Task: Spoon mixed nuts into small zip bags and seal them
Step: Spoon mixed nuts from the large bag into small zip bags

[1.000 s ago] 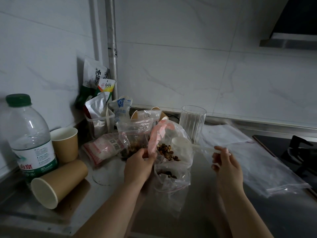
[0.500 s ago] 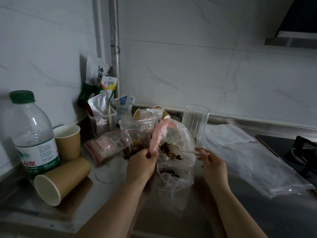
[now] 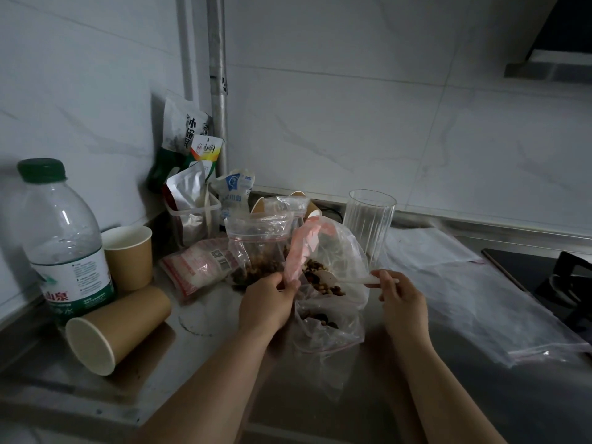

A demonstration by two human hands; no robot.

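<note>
While the left hand (image 3: pixel 267 302) pinched the bag (image 3: pixel 333 251) rim open, the right hand (image 3: pixel 402 299) pinched a spoon (image 3: pixel 349 279) handle. Its bowl lay on the nuts (image 3: pixel 323 280) inside, between both hands. A smaller bag (image 3: pixel 326 328) lay just below, on the worktop (image 3: pixel 320 395).

The stove (image 3: pixel 573 280) runs off the right edge — the packets' (image 3: pixel 187 129) print is unreadable.
</note>
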